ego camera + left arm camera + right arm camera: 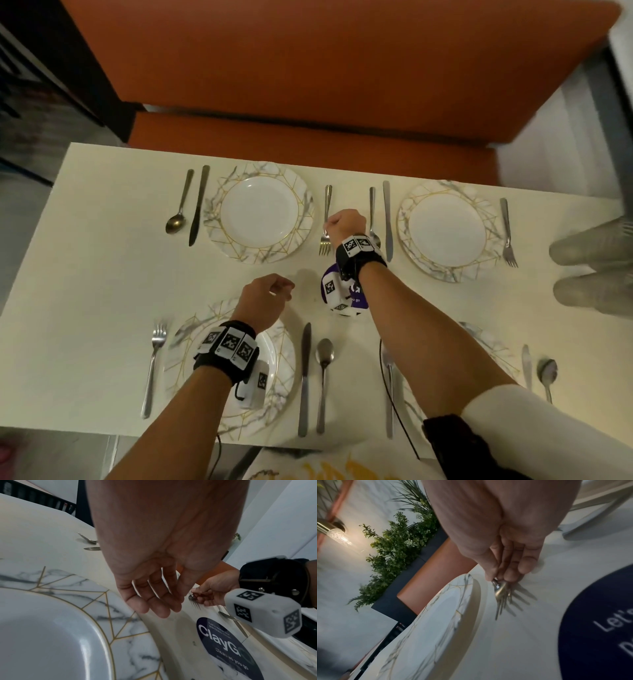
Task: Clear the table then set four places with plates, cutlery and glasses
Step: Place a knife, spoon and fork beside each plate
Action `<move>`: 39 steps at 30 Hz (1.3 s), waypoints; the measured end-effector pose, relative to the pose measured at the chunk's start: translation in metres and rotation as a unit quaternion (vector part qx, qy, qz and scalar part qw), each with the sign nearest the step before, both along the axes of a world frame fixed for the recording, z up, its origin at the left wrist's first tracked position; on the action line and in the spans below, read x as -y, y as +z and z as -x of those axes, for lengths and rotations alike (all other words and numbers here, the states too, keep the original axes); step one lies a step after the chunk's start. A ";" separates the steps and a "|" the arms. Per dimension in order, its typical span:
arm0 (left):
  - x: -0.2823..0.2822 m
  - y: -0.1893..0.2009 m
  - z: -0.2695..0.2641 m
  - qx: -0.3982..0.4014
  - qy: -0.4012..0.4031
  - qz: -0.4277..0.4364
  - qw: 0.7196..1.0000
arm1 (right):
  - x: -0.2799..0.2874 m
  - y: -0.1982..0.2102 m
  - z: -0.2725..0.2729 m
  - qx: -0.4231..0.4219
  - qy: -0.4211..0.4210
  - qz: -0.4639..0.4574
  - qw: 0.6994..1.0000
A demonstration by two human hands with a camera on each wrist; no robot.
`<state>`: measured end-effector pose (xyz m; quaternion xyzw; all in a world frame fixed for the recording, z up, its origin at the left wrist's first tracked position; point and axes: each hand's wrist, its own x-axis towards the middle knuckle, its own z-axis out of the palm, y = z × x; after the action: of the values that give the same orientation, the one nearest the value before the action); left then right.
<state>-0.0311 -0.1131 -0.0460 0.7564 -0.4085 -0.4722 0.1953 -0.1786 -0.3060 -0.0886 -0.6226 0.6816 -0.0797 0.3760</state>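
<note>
Near plate (281, 383) is sitting under the idle, loosely curled left hand (263, 296); right hand (346, 224) fingers are pinching a fork (325, 236) beside the far plate (259, 212). Plates and cutlery look laid; glasses unseen.

Four marbled, gold-lined plates on the desk (102, 274): far left plate (259, 212), far right plate (447, 230), near left plate (281, 370), near right plate (493, 346) partly hidden. Steel cutlery flat beside each. Far middle fork (326, 219) tines toward the viewer, neck pinched by right hand (346, 222)
</note>
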 end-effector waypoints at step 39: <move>0.008 0.032 0.012 -0.021 -0.054 0.070 0.996 | -0.059 0.054 0.050 0.093 -0.030 0.046 0.994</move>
<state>-0.0427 -0.1211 -0.0143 0.7078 -0.4762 -0.4681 0.2305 -0.2287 -0.2473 -0.0348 -0.6087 0.6576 -0.1796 0.4060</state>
